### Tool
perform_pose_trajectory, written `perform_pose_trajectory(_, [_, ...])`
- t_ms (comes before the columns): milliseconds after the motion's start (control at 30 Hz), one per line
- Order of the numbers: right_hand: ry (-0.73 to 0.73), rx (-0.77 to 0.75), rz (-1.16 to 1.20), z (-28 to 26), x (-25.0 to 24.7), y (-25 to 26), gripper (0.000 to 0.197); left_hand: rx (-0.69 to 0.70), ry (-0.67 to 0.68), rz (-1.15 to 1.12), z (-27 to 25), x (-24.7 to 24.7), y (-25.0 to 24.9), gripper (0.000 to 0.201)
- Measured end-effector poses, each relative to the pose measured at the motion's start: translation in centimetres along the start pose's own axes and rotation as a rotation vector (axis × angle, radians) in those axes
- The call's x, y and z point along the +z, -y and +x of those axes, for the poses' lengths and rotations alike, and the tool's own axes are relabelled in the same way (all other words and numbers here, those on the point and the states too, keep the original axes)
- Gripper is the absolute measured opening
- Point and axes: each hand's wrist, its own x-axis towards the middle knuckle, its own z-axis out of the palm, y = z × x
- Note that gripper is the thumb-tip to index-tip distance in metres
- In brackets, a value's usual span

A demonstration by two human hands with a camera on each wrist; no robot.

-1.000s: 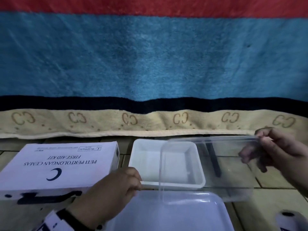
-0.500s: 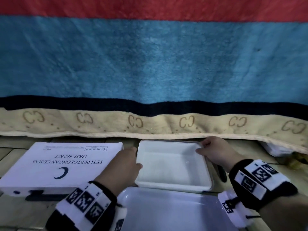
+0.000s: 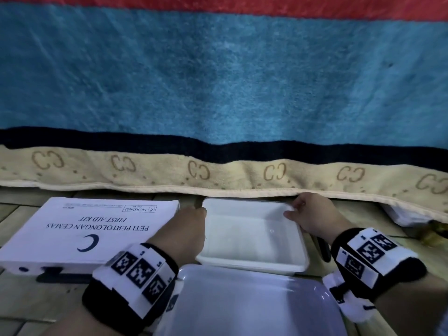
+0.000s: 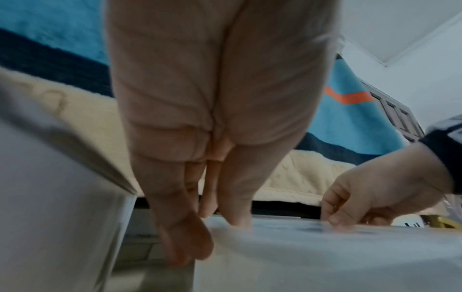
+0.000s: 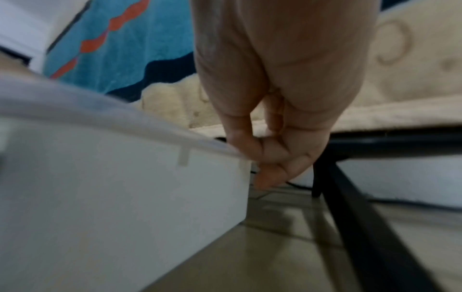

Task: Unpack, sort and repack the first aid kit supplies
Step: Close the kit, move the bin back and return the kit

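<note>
Head view: a white tub [image 3: 252, 238] is gripped at its left rim by the left hand [image 3: 184, 229] and at its right rim by the right hand [image 3: 312, 214], beside the kit box [image 3: 80, 229], behind a tray [image 3: 242, 299].

My left hand [image 3: 184, 235] covers the near left corner of the white container [image 3: 252, 235], so my fingertips there stay out of sight from the head view. My right hand [image 3: 312, 215] hides the container's far right corner. Below the container, the pale tray [image 3: 254, 304] is cut off by the bottom edge. Left of the container, the first aid kit box [image 3: 84, 229] loses a corner at the frame edge. Both wrist views are smeared; the container's wall [image 5: 112, 187] shows no detail.
</note>
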Motion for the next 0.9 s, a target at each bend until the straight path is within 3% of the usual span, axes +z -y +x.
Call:
perform_pose_trajectory(133, [-0.050,-0.072,-0.155,-1.3,-1.5,0.8,0.041,-0.001,-0.008,-0.031,-0.3,-0.3,-0.1,0.039])
perform_pose_trajectory(233, [-0.133,-0.087,-0.086,-3.0,-2.7,1.2,0.043,-0.009,-0.087,-0.130,-1.6,-1.1,0.2,0.055])
perform_pose_trajectory(300, [-0.182,-0.106,0.017,-4.6,-3.7,1.8,0.037,-0.020,-0.177,-0.217,-3.4,-2.3,0.7,0.056])
perform_pose_trajectory(400, [-0.253,-0.158,0.259,-8.0,-5.4,2.6,0.022,-0.004,-0.238,-0.294,-6.9,-4.0,2.8,0.042])
perform_pose_trajectory(533, [-0.266,-0.226,0.636,-15.4,-5.3,3.8,0.015,0.021,-0.056,-0.216,-12.8,-3.7,7.4,0.039])
perform_pose_trajectory(633, [-0.170,-0.323,0.737,-22.5,-2.9,5.6,0.023,0.022,0.095,-0.047,-16.8,-1.9,10.5,0.040])
perform_pose_trajectory(700, [-0.058,-0.368,0.776,-27.0,0.0,6.4,0.021,0.123,0.032,0.122,-18.8,-0.5,12.2,0.037])
perform_pose_trajectory(733, [0.027,-0.365,0.761,-29.1,1.9,6.7,0.020,0.168,0.012,0.177,-19.7,0.0,12.8,0.046])
perform_pose_trajectory(833, [0.446,-0.291,0.609,-33.7,8.9,6.5,0.034,0.114,0.223,0.050,-20.3,3.9,15.6,0.076])
perform_pose_trajectory(900, [0.740,-0.175,0.545,-35.3,14.2,5.2,0.028,0.093,0.243,0.002,-20.2,5.6,16.8,0.086])
